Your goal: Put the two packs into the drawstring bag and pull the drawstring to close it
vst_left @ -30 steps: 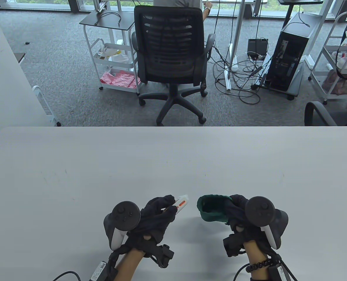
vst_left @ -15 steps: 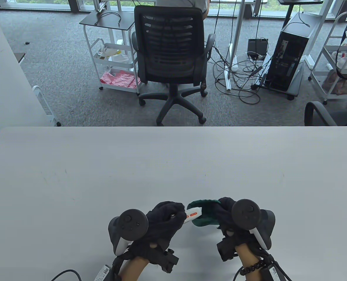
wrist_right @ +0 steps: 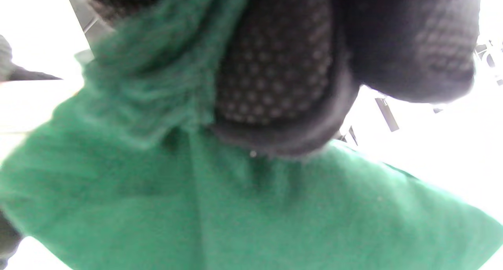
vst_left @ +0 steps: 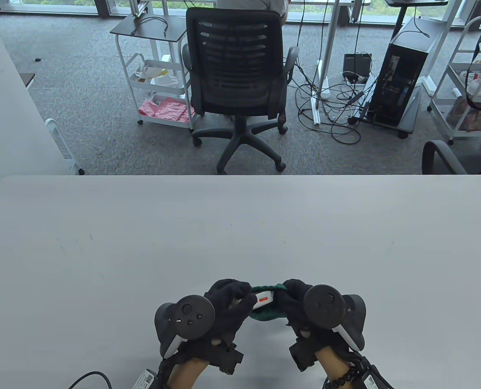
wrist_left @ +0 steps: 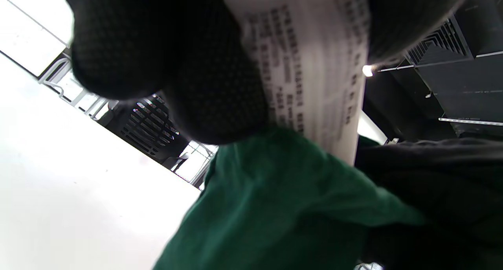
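left hand: the left hand point(vst_left: 228, 302) pinches a white pack point(vst_left: 263, 299) with red print, fingers curled round its near end; the far end points into the bag's mouth
right hand: the right hand point(vst_left: 295, 302) grips the green drawstring bag point(vst_left: 269, 314), fingers bunched in the cloth beside the opening; in the right wrist view the fingertips point(wrist_right: 275, 65) clamp a fold of it
where: both are held just above the white table point(vst_left: 143, 243), near its front edge, between the two hands
progress: judged from this, one pack is part way in; the cord is not yet pulled
hidden: the second pack shows nowhere, so it may be inside already or out of view; the drawstring itself cannot be made out; the gloves cover most of the bag's mouth
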A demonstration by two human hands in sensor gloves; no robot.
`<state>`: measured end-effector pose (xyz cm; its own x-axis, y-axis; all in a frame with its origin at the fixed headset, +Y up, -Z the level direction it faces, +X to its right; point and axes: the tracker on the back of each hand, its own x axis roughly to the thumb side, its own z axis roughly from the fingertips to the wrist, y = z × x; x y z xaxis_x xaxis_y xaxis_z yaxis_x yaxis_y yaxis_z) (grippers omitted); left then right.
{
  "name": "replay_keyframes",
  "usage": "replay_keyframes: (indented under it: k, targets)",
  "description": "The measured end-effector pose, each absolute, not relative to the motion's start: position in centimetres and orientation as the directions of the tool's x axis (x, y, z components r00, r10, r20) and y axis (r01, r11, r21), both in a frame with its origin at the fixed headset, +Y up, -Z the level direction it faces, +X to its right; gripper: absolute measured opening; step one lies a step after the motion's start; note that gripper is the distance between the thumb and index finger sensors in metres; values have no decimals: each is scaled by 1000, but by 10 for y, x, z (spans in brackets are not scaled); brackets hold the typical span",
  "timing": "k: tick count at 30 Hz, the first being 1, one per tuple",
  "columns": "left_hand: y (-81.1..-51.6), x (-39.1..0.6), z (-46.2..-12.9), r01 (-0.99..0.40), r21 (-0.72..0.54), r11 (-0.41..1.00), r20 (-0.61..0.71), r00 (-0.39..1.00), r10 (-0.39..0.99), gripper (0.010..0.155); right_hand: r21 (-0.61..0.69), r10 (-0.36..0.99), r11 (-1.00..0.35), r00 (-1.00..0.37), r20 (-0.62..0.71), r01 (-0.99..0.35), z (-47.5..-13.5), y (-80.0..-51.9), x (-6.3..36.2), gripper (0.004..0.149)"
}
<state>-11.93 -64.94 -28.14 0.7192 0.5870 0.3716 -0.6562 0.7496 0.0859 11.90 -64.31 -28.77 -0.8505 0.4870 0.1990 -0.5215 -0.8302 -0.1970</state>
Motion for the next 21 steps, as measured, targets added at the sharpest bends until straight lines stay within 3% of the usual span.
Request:
replay_keyframes:
  k: [14,21]
  targets:
    - [-658,-115,-283,-629,70,775,325,749,578,53,-105,575,-790,-790,211,-604,-288,-653,107,42]
    - [-666,-122,-291,-756,-37,654,287,619,731,59,-87,641,-746,-747,174,-660,-291,-656,114,41]
